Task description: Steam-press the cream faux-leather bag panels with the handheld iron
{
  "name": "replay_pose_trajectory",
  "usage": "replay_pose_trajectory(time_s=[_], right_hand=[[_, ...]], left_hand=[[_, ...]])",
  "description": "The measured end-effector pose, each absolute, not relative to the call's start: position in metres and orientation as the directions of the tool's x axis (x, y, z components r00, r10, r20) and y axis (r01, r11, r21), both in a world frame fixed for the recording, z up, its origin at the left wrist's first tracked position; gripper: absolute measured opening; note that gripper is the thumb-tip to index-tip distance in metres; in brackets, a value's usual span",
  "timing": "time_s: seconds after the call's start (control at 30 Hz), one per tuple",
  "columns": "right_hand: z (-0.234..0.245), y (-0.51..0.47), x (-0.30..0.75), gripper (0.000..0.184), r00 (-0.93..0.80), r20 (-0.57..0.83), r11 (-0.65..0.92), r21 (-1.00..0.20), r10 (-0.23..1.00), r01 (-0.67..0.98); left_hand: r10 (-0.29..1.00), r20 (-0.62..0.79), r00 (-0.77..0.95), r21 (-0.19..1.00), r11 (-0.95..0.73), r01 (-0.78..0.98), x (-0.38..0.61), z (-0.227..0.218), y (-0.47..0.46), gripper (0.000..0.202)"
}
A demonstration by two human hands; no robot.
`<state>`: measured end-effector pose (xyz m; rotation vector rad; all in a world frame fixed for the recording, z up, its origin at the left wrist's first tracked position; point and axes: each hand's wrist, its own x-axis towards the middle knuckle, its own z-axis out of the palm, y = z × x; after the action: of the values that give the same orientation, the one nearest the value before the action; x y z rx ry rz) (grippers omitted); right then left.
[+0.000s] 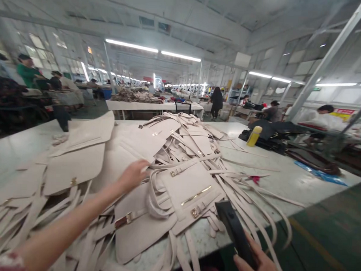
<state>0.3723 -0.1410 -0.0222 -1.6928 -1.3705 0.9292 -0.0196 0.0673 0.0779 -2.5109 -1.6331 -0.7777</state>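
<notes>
"On the bench point(314, 191), where is the beige panel with buckles point(190, 183)?"

"It lies near the front edge, partly over a second panel point(144, 241); behind them rises a pile of beige pieces point(196, 142)."

"What does the right hand point(260, 261) do?"

"It grips a black tool point(235, 228), whose end is near the first panel."

"And the left hand point(133, 174)?"

"It is above the beige pieces, blurred; if it holds or touches something, I cannot tell."
</notes>
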Motion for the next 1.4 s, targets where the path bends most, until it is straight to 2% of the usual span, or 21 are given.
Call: replay_pose_trajectory(time_s=[0.03,0.1,0.27,0.33,0.47,0.57,0.7,0.8,0.9,1.0,1.2,1.4], right_hand=[[-0.019,-0.143,0.37,0.066,0.146,-0.071,-0.128,-0.893,0.987,0.431],[-0.014,-0.147,0.365,0.066,0.098,-0.077,-0.113,-0.893,0.992,0.435],[-0.011,-0.156,0.341,0.074,-0.154,-0.206,-0.145,-0.93,0.966,0.338],[-0.01,-0.155,0.326,0.075,-0.227,-0.197,-0.121,-0.943,0.954,0.31],[0.002,-0.148,0.305,0.073,-0.331,-0.164,-0.054,-0.947,0.929,0.316],[0.014,-0.152,0.308,0.075,-0.292,-0.18,-0.086,-0.948,0.939,0.307],[0.017,-0.172,0.338,0.075,-0.102,-0.216,-0.191,-0.958,0.971,0.213],[0.011,-0.187,0.368,0.081,0.106,-0.289,-0.302,-0.945,0.951,0.125],[0.005,-0.193,0.391,0.087,0.211,-0.368,-0.389,-0.919,0.906,0.068],[0.004,-0.191,0.401,0.083,0.18,-0.375,-0.385,-0.923,0.909,0.022],[-0.001,-0.165,0.388,0.062,-0.006,-0.363,-0.363,-0.931,0.932,0.019],[0.013,-0.123,0.382,0.045,0.015,-0.32,-0.319,-0.94,0.947,0.117]], left_hand=[[0.8,0.398,0.449,0.245,-0.564,0.789,0.003,0.051,0.052,0.023],[0.74,0.365,0.564,0.255,-0.663,0.704,0.04,0.01,0.021,0.024],[0.722,0.459,0.518,0.146,-0.636,0.757,0.067,-0.03,-0.023,0.031],[0.72,0.479,0.502,0.146,-0.629,0.764,0.062,-0.033,-0.029,0.031],[0.755,0.418,0.505,0.183,-0.614,0.767,0.045,-0.038,-0.04,0.028],[0.757,0.381,0.53,0.158,-0.619,0.77,0.031,-0.04,-0.048,0.029],[0.786,0.337,0.518,0.145,-0.587,0.796,0.035,-0.031,-0.054,0.032],[0.769,0.331,0.547,0.142,-0.614,0.777,0.064,-0.025,-0.053,0.042],[0.748,0.22,0.626,0.121,-0.657,0.744,0.1,-0.028,-0.051,0.055],[0.734,0.115,0.669,0.083,-0.678,0.73,0.122,-0.034,-0.05,0.061],[0.701,0.04,0.712,0.068,-0.713,0.698,0.123,-0.035,-0.049,0.059],[0.705,0.012,0.709,0.095,-0.707,0.701,0.122,-0.029,-0.053,0.059]])
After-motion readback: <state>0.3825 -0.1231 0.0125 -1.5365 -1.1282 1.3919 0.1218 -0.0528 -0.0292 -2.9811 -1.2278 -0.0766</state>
